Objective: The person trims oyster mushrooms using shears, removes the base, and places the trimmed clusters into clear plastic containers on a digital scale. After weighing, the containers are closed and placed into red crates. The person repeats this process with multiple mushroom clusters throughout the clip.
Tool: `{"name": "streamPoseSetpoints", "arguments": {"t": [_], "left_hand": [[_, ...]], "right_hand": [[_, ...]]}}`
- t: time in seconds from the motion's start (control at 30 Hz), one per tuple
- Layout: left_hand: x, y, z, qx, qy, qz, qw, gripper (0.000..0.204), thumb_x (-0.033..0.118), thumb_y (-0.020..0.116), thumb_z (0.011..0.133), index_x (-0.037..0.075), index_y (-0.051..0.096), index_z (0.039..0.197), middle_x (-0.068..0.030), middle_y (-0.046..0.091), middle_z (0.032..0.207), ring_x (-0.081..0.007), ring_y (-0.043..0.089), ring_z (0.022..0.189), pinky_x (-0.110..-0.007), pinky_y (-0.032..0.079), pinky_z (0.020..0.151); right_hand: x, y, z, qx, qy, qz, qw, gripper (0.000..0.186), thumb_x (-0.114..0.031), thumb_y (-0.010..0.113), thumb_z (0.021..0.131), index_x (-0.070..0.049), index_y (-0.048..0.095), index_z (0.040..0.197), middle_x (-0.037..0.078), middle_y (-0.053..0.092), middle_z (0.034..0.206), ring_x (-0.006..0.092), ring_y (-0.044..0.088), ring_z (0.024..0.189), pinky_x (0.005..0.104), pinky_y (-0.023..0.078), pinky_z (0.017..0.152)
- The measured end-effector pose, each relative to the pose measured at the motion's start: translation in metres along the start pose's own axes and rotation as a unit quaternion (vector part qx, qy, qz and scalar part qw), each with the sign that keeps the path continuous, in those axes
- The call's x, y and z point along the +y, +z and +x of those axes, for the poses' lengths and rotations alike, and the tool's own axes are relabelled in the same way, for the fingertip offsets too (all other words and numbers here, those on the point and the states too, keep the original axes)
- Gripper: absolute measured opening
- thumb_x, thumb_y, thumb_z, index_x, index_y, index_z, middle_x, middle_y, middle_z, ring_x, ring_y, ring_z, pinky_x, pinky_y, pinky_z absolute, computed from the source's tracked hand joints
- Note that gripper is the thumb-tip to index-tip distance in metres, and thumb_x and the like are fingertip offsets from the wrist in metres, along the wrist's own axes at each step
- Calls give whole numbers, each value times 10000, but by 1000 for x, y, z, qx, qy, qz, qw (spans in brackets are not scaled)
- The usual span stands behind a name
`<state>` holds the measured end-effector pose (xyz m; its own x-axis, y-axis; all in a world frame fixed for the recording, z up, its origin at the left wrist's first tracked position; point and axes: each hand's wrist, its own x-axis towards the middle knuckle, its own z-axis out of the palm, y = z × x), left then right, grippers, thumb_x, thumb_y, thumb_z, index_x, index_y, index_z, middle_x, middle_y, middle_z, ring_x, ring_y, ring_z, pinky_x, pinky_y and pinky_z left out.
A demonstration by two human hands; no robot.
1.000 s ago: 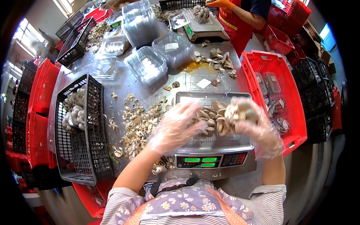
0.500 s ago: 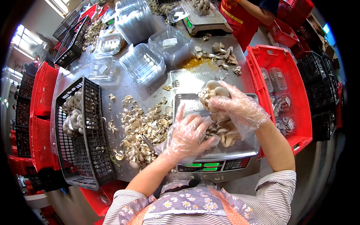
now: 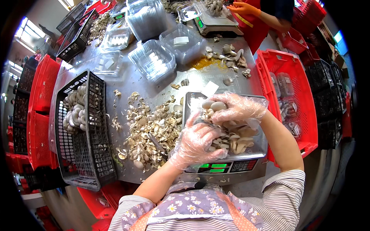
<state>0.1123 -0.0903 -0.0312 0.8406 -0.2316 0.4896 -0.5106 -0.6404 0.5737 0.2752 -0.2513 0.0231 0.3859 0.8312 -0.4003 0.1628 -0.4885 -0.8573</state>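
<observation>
Both my hands wear clear plastic gloves over a digital scale (image 3: 263, 144) with a metal pan. My right hand (image 3: 241, 109) is closed round a cluster of oyster mushrooms (image 3: 214, 108) with rounded grey caps, low over the pan. More oyster mushrooms (image 3: 241, 143) lie on the pan beneath it, gills showing. My left hand (image 3: 198, 142) rests at their left side with fingers spread, touching the pile; the underside of its fingertips is hidden. A clear plastic box appears to lie under the mushrooms, but its outline is mostly hidden.
Mushroom trimmings (image 3: 148, 129) and a knife (image 3: 157, 143) lie left of the scale. Further left stands a black crate (image 3: 101, 142) with mushrooms. Clear boxes (image 3: 152, 61) are stacked behind. A red crate (image 3: 310, 115) holding packed boxes stands right. A co-worker's orange-gloved hand (image 3: 244, 8) shows at the back.
My right hand has lowered the mushroom cluster toward the pan and moved slightly left. My left hand stays beside the pile. A co-worker's orange glove has come further into view.
</observation>
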Motion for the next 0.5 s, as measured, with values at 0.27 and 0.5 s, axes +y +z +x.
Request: {"name": "streamPoseSetpoints", "arguments": {"t": [0.27, 0.5], "left_hand": [[23, -12, -1, -92, -101, 31, 990, 724, 488, 787, 755, 69, 576, 1306, -153, 583, 1233, -332, 563, 1163, -567, 305, 1138], [35, -10, -26, -106, -56, 51, 991, 900, 595, 789, 703, 96, 529, 1405, -185, 495, 1399, -374, 475, 1308, -655, 252, 1146]], "right_hand": [[-1, 6, -4, 58, -11, -117, 991, 599, -410, 761, 807, -50, 621, 1265, 191, 674, 1119, 312, 646, 1049, 414, 492, 921], [-21, 18, -20, 57, 23, -214, 975, 677, -528, 677, 806, -45, 595, 1274, 248, 658, 1160, 424, 625, 1090, 463, 487, 925]]}}
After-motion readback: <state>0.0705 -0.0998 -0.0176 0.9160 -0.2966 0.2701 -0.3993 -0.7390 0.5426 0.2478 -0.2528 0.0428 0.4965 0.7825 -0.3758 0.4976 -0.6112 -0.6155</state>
